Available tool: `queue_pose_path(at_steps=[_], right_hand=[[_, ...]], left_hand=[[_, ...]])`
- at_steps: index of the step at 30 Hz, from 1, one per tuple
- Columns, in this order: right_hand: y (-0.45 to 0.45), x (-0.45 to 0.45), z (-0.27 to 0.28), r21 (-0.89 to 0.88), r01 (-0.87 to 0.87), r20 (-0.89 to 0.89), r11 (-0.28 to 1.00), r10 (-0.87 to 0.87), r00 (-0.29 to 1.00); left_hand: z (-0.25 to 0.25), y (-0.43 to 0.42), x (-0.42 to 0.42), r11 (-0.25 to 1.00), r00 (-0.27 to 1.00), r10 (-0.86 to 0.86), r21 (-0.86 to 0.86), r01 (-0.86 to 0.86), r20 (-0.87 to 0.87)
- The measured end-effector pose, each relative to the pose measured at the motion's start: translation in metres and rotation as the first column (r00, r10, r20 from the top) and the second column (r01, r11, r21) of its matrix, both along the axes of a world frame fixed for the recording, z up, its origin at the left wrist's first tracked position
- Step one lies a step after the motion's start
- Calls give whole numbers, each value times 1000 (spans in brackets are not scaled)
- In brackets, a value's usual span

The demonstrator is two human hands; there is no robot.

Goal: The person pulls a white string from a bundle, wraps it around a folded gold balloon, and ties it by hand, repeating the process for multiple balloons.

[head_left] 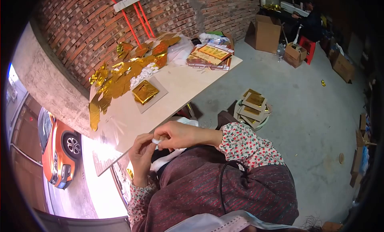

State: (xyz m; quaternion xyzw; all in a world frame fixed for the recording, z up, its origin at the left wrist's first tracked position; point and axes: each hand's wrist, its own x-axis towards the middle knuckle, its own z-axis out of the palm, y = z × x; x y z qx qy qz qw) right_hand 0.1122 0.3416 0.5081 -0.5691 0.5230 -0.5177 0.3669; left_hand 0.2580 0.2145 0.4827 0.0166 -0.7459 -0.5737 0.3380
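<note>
Above my lap, my left hand (pixel 141 154) and my right hand (pixel 173 135) meet with fingers pinched together. A small white wad (pixel 156 141), soft like cotton, shows between their fingertips. Under the hands, more white soft material (pixel 166 159) lies across my lap, partly hidden. On the table (pixel 188 88) ahead, a gold foil packet (pixel 145 92) rests on a grey-brown board (pixel 157 101). Beside it is a heap of small white pieces (pixel 143 73) like the wad, though their exact kind cannot be told.
Gold foil sheets (pixel 120 78) cover the table's left part; printed packs (pixel 212 56) are stacked at its far right. A stool piled with gold-topped boards (pixel 253 108) stands on the floor. Cardboard boxes (pixel 268 34) and a red stool (pixel 307 48) stand farther back, near another person.
</note>
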Motion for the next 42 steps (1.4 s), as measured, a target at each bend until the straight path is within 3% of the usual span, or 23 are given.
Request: queue_pose_path(at_steps=[5, 7, 9, 12, 17, 19, 22, 26, 29, 31, 33, 35, 39, 42], right_hand=[[2, 11, 3, -194, 112, -56, 975, -125, 991], [11, 18, 25, -144, 203, 42, 968, -199, 979], [8, 14, 21, -194, 175, 14, 965, -176, 984], [7, 13, 21, -192, 157, 150, 969, -129, 980], [-2, 10, 23, -217, 374, 214, 902, -330, 919], [-17, 1, 13, -377, 462, 150, 803, -439, 886], [-31, -9, 16, -269, 511, 228, 817, -461, 858], [-64, -31, -7, -344, 569, 118, 747, -567, 815], [-79, -34, -3, -393, 565, -112, 725, -648, 753], [-96, -42, -5, -383, 538, -135, 751, -622, 771], [-116, -62, -13, -266, 501, 9, 824, -517, 856], [-127, -71, -2, -165, 427, 7, 889, -432, 902], [-154, -100, 1, -8, 276, 87, 961, -274, 958], [-170, -111, -9, 7, 226, -16, 974, -226, 974]], left_hand=[[5, 10, 1, 993, 987, 53, -93, -67, -150], [13, 17, 3, 988, 989, 87, -114, -100, -116], [16, 20, 1, 987, 984, 94, -112, -112, -154], [26, 17, -4, 996, 989, 62, -55, -70, -137], [35, 9, -17, 998, 1000, 15, 69, -14, -15], [40, 3, -25, 937, 994, -114, 333, 105, 6], [33, -15, -48, 885, 985, -141, 434, 170, -96], [29, -35, -61, 795, 991, -97, 592, 132, -91], [14, -58, -76, 877, 996, -76, 474, 85, -38], [6, -78, -89, 850, 991, -123, 509, 132, -53], [5, -99, -103, 815, 987, -159, 560, 152, -36], [11, -117, -102, 823, 984, -175, 550, 143, 6], [3, -154, -118, 905, 963, -194, 414, 103, 185], [3, -162, -116, 912, 951, -181, 405, 67, 250]])
